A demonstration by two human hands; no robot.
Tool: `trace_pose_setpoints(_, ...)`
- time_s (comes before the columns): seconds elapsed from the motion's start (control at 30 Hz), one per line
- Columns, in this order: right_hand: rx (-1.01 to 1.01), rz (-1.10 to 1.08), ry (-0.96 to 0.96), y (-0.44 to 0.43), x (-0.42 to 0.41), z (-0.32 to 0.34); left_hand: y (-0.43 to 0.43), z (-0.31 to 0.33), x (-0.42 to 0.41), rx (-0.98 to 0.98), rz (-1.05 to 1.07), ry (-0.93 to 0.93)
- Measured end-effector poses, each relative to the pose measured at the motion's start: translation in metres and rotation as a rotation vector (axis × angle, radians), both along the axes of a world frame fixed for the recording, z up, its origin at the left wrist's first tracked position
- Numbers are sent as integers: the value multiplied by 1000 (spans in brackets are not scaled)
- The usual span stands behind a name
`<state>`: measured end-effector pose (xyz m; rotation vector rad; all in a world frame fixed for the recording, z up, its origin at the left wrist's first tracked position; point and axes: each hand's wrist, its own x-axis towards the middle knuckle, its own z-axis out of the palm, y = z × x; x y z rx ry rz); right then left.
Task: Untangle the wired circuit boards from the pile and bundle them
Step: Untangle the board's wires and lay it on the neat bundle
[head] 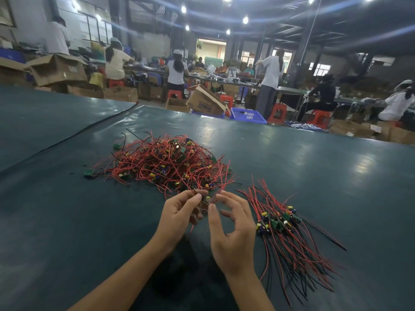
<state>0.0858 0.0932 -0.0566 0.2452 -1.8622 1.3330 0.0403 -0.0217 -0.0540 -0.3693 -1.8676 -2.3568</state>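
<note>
While the tangled pile (pixel 166 162) of red-wired boards sits mid-worktop (pixel 325 171), both hands work at its near edge. Left hand (pixel 179 213) pinches one small board (pixel 205 202) between thumb and fingertips. Right hand (pixel 233 234) pinches that board's wires (pixel 221 187) with thumb and forefinger, other fingers loosely spread. Sorted bundle (pixel 283 223) lies just right of the right hand, wires aligned, apart from the pile.

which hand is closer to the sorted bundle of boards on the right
Right. The right hand is just left of the sorted bundle, not touching it; the left hand is farther left. Both pinch one wired board.
</note>
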Motion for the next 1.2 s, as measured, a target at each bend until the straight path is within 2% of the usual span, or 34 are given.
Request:
trace_pose_setpoints(0.1,-205,-32,-175,-2,-2,-1,0,-1,2,-107,5,50)
trace_pose_setpoints(0.2,-411,40,-369,1,-6,-2,0,-4,3,-191,-36,72)
trace_pose_setpoints(0.43,-650,25,-557,9,-7,0,2,-7,8,-269,-96,110)
trace_pose_setpoints(0.6,-642,100,-594,7,-5,-2,1,-9,7,-260,-102,78)
trace_pose_setpoints(0.77,-547,54,-548,7,-6,-2,4,-6,7,-302,-103,54)
trace_pose_setpoints(0.9,-500,60,-512,3,-5,-1,6,-3,10,-264,-187,-23)
trace_pose_setpoints(1.0,-500,38,-512,3,-6,0,7,-2,9,-249,-159,-50)
trace_pose_setpoints(1.1,-594,32,-574,4,-8,0,7,-2,9,-200,-128,-99)
trace_pose_setpoints(1.2,-802,34,-645,6,-13,4,8,0,9,-102,-106,-144)
